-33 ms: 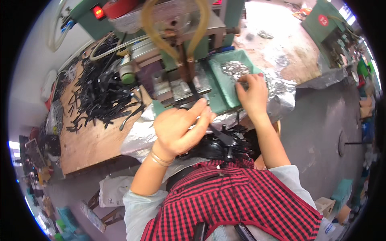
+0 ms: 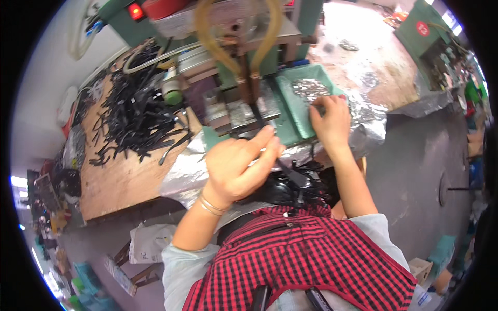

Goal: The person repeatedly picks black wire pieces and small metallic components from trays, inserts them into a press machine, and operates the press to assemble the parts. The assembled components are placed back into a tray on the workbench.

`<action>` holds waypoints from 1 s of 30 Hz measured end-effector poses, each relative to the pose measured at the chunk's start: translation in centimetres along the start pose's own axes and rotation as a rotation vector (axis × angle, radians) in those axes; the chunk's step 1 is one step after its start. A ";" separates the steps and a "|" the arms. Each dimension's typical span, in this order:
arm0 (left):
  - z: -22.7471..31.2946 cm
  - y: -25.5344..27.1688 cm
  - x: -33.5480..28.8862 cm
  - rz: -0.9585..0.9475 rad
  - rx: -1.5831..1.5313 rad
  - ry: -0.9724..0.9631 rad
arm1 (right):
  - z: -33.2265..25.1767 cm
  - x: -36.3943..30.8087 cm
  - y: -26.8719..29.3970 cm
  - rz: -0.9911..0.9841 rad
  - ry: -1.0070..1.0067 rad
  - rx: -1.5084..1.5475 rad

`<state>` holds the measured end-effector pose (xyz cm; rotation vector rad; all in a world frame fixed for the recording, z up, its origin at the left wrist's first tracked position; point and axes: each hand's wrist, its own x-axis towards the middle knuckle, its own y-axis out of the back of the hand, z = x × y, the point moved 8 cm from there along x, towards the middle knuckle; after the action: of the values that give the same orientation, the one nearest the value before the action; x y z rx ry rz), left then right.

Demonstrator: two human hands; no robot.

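My left hand (image 2: 236, 163) is closed, its thumb and forefinger pinching a flat black strap (image 2: 293, 176). The strap's upper end runs up under the copper-coloured electrodes (image 2: 249, 85) of a green bench machine; its wider lower end hangs toward my lap. My right hand (image 2: 333, 122) rests over the near right side of a green tray (image 2: 295, 116), fingers curled and thumb bent in. Small shiny metal pieces (image 2: 310, 89) lie heaped in that tray. Whatever sits between the right fingertips is too small or hidden to make out.
A big tangle of black straps (image 2: 137, 114) covers the wooden table (image 2: 119, 186) on the left. More black pieces (image 2: 275, 189) lie below the bench edge, near my lap. Crumpled foil (image 2: 179, 171) lines that edge. Yellowish hoses (image 2: 275, 31) loop above the electrodes.
The whole view has shifted slightly, so everything sits a little farther right. Both hands keep the same places relative to the strap and the tray.
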<state>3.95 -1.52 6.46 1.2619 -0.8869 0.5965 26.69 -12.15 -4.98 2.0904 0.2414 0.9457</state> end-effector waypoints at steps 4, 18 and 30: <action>0.4 2.2 -1.5 -0.019 -0.007 0.185 | -0.6 0.3 0.2 -0.003 -0.004 -0.009; -17.5 3.0 -18.2 -0.417 0.648 0.804 | -2.7 1.2 -0.2 0.142 -0.038 0.473; -19.9 10.5 -22.8 0.350 -0.293 1.212 | 3.3 -4.2 6.3 0.243 0.000 0.200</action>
<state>-12.23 22.13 -7.91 0.3034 -0.1296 1.2569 25.17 -20.20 -3.90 2.3420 0.0850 1.1023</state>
